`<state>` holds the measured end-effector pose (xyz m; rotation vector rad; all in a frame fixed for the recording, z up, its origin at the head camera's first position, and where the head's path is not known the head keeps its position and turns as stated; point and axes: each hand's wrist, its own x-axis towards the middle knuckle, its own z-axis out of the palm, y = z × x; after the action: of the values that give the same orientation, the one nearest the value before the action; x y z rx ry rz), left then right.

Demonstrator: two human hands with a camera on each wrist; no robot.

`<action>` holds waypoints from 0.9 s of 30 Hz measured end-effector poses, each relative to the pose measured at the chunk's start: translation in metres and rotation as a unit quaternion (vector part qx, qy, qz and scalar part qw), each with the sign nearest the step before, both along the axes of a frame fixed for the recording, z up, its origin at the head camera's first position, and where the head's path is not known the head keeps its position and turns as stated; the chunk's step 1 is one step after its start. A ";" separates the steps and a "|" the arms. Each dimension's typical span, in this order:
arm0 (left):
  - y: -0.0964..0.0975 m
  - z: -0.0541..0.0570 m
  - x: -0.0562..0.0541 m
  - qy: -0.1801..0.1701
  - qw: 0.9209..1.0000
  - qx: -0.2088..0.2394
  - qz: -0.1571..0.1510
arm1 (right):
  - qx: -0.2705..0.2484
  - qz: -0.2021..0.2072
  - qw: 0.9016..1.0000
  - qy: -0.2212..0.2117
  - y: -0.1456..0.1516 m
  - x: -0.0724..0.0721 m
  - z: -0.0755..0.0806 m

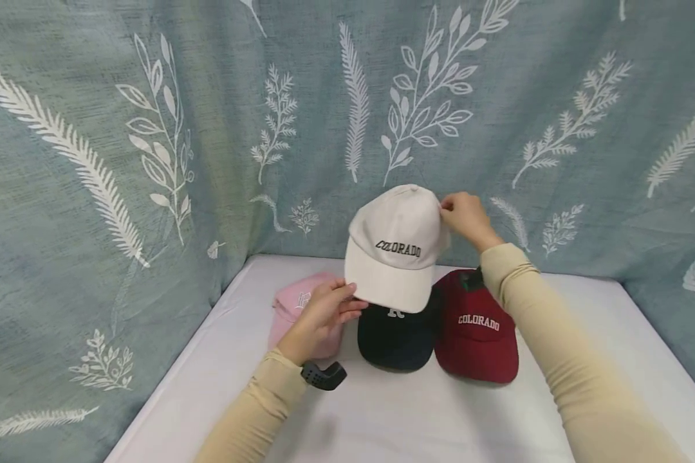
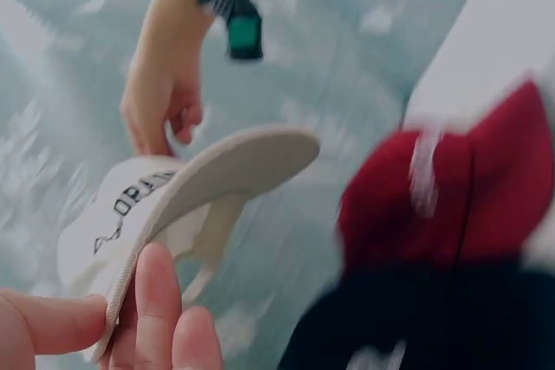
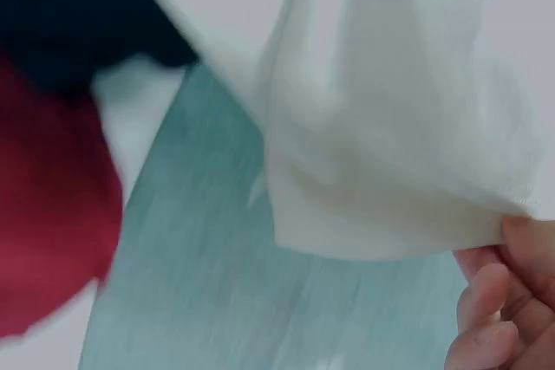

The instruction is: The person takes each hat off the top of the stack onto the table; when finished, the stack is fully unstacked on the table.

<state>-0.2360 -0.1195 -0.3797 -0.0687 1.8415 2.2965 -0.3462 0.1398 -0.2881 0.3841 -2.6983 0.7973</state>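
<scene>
Cream cap (image 1: 395, 247) hangs in the air between my two hands, above the other caps on the tabletop (image 1: 417, 411). My left hand (image 1: 318, 318) pinches the brim's near corner, thumb on top and fingers (image 2: 160, 301) underneath, as the left wrist view shows plainly. My right hand (image 1: 468, 218) grips the back edge of the crown at about two o'clock from the cap's middle, fingers (image 3: 494, 301) curled round a fold of the cloth. The cap's long axis runs from brim at seven o'clock up to crown at one o'clock, with the COLORADO lettering facing me. Neither hand is nearer; each holds one end. Directly beneath the brim sits a black cap (image 1: 396, 337), to its right at three o'clock a red cap (image 1: 477, 334) touching it, and at nine o'clock a pink cap (image 1: 301, 308) partly hidden behind my left hand. Leaf-printed curtain (image 1: 150, 161) hangs behind everything.
</scene>
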 end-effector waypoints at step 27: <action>0.249 -0.084 0.021 -0.129 0.979 -0.157 0.013 | 0.026 -0.169 0.982 -0.083 0.221 0.051 -0.102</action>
<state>-0.2153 0.1296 -0.4636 -0.4184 2.0478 1.8838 -0.2948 0.3604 -0.3902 -0.1380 -2.8303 0.6843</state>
